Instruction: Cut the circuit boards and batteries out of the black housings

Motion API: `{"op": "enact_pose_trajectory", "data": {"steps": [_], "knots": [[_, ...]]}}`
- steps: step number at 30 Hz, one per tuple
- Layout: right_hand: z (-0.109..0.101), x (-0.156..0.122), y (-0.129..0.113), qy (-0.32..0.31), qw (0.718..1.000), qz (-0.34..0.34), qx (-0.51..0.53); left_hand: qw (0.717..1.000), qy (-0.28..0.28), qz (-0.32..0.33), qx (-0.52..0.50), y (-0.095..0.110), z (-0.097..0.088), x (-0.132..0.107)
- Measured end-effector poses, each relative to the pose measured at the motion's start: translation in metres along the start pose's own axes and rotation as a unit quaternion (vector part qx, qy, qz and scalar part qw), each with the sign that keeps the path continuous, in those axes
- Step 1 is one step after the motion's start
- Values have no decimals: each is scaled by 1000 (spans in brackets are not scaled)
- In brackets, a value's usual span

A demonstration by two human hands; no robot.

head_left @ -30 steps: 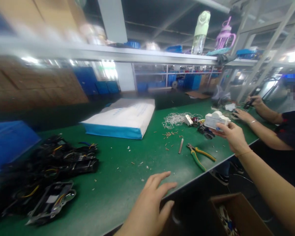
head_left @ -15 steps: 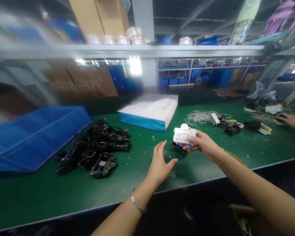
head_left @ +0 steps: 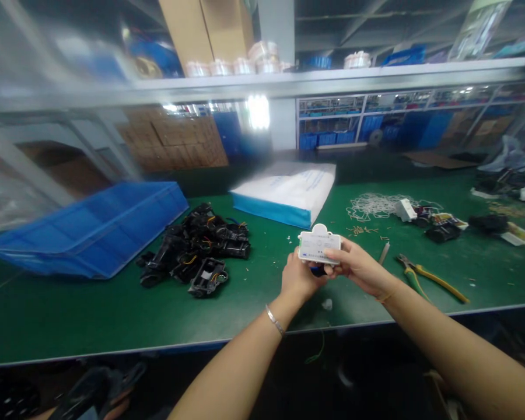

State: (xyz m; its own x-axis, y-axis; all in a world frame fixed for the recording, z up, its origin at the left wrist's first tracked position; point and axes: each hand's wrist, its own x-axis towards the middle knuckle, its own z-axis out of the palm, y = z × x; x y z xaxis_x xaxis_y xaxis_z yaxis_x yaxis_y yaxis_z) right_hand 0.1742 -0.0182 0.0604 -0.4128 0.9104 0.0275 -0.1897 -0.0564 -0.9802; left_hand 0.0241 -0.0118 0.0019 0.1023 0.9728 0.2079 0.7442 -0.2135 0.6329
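A white plastic device housing [head_left: 319,245] with a printed label and a rounded tab on top is held up over the green bench. My right hand [head_left: 354,262] grips its right side, thumb across the label. My left hand [head_left: 301,277] is closed round its lower left side; some of those fingers are hidden behind it. Something dark blue shows under the housing. On the bench to the right lie pliers [head_left: 413,274] with yellow and green handles. Left of my hands sits a heap of black plastic housings [head_left: 192,245] with coloured wires.
A blue bin [head_left: 91,233] stands at the left. Behind my hands lies a white and blue package [head_left: 284,195]. White string [head_left: 376,205], small brass-coloured pieces [head_left: 362,231] and opened white housings [head_left: 448,220] lie at right. A shelf [head_left: 289,84] runs above. Another person's hand [head_left: 118,403] shows bottom left.
My left hand was open and apart from the housing; it has moved up and closed on it. The view has turned left, and the pliers show more fully.
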Motion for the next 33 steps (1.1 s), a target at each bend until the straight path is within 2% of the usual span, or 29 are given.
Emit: {"op": "enact_pose_trajectory", "data": {"steps": [4,6,8,11,13,15,18,21,23,26,31,33], "knots": [[-23,4,8,55,987,-33,-148,983,55,62,166,-8,-23,4],[-39,4,11,68,962,-58,-260,970,66,74,222,-12,-40,6],[-53,-1,14,45,903,-93,-417,960,71,76,259,-17,-54,5],[-68,-13,22,-14,764,-153,-627,951,55,89,292,-21,-65,-1],[-75,-20,29,-23,692,-185,-697,946,26,107,306,-21,-66,-6],[-81,-24,38,-3,643,-205,-738,940,1,119,320,-18,-64,-11],[-87,-29,53,22,603,-212,-769,931,-19,141,336,-12,-60,-16],[-90,-32,66,20,599,-204,-774,926,-19,174,335,-9,-56,-20],[-91,-34,71,16,615,-194,-764,923,-23,199,329,-10,-54,-22],[-93,-38,71,21,666,-167,-727,919,-45,220,323,-10,-53,-23],[-87,-35,64,71,788,-124,-599,928,-49,195,314,-4,-53,-23],[-78,-31,67,65,813,-113,-567,931,-47,190,309,-2,-52,-22]]}}
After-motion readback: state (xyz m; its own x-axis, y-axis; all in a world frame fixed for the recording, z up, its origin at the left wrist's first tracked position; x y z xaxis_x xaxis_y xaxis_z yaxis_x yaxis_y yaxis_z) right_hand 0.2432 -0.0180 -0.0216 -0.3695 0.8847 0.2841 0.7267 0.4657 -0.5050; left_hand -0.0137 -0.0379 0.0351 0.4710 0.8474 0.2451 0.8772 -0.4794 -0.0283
